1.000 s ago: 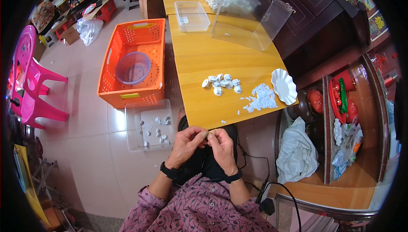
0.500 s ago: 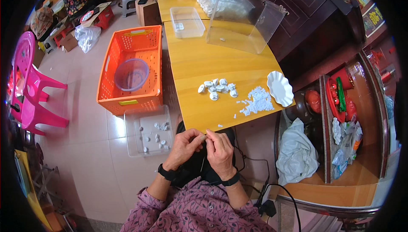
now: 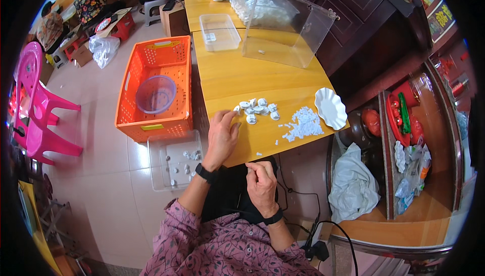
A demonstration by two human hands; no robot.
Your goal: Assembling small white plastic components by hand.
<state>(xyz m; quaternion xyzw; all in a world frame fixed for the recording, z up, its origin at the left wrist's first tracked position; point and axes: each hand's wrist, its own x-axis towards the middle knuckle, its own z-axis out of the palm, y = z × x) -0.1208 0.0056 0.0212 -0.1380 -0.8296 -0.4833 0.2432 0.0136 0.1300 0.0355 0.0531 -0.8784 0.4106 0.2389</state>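
My left hand [image 3: 222,138] reaches over the table's near left edge. Its fingertips meet the leftmost of several small white round plastic pieces [image 3: 259,109], with the thumb apart from the fingers. My right hand [image 3: 262,185] hovers over my lap, just off the table edge, its fingers curled into a pinch. Whatever lies in that pinch is too small to make out. To the right of the round pieces is a heap of tiny white plastic bits [image 3: 304,124], a few of them scattered toward the near edge.
A scalloped white dish [image 3: 331,108] sits at the table's right edge. Clear plastic bins [image 3: 283,43] stand farther back. On the floor at left are an orange crate [image 3: 126,86] holding a purple basin [image 3: 156,94], and a clear tray [image 3: 160,177] with white pieces. Another person works at the far end.
My left hand has parted from my right and moved forward to the round white pieces. My right hand stays near my lap, still pinched. The view has shifted slightly.
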